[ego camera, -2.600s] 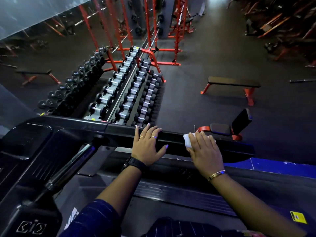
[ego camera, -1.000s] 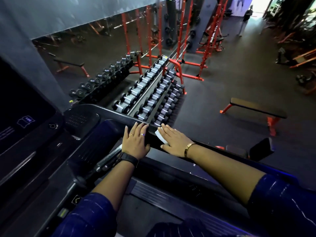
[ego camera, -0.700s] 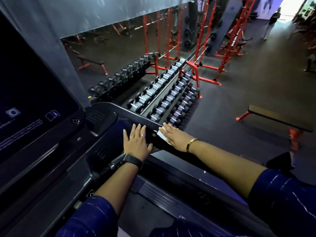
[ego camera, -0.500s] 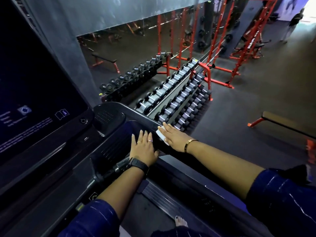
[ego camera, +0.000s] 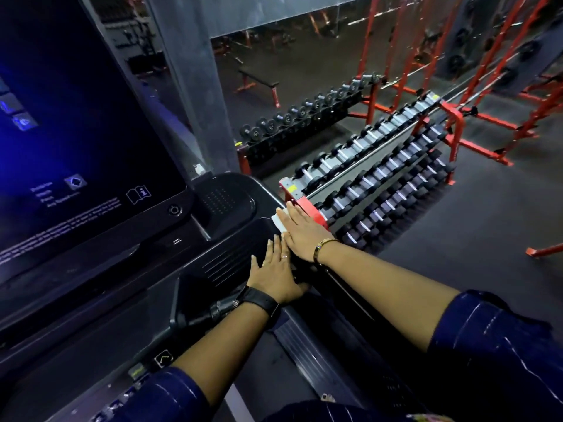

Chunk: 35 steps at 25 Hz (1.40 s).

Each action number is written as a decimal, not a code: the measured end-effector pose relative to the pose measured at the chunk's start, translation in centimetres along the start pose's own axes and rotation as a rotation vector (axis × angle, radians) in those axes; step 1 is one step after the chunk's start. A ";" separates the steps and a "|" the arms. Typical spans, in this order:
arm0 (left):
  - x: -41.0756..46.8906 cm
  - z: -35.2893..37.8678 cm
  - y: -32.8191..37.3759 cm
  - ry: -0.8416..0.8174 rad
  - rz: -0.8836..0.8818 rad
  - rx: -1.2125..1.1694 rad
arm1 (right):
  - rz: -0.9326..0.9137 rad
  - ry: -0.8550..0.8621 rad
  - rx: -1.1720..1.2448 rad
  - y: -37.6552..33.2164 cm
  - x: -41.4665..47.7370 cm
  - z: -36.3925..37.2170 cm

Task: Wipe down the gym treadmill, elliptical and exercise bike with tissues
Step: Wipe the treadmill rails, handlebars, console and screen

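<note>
Just right of the screen, on the dark plastic shoulder of the treadmill, the person has both hands laid flat. The right hand is the one farther from the screen's lower corner: its arm reaches in long and nearly straight, and its fingers lie straight and close together, pressing a white tissue down on the console's outer edge. Only a strip of the tissue shows, on the screen side of the fingers; the rest is hidden beneath the palm. A gold bracelet sits at that wrist.

The left hand rests palm down just below and right of the screen's corner, on the ribbed black panel, fingers extended and slightly spread, holding nothing. Its fingertips lie right beside the heel of the right hand, touching or nearly so; I cannot tell which. A ring shows on one finger and a black watch bands the wrist. Both forearms are bare, coming out of dark blue sleeves.

Beyond the screen's right side, past the treadmill's edge, a red dumbbell rack stands on the dark floor.
</note>
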<state>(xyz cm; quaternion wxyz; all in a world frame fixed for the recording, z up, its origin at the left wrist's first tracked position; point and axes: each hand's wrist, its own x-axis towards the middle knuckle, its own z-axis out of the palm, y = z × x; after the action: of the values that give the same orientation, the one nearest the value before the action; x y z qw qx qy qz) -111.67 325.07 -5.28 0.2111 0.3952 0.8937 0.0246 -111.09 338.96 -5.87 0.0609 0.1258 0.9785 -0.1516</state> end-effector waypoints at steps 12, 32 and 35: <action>1.1 1.1 0.2 0.099 -0.025 0.224 | -0.168 -0.154 0.104 -0.5 9.6 -2.1; 0.5 0.5 0.3 0.073 -0.067 0.284 | -0.184 -0.242 0.417 6.1 -5.0 0.5; 0.4 0.5 0.5 0.055 -0.060 0.283 | -0.167 -0.223 0.369 6.6 -10.1 0.6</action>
<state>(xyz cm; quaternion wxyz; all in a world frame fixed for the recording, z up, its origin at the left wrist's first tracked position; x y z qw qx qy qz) -111.33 325.62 -5.78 0.1295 0.3932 0.9051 -0.0970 -99.59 342.57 -6.72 0.1319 0.0357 0.9285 -0.3453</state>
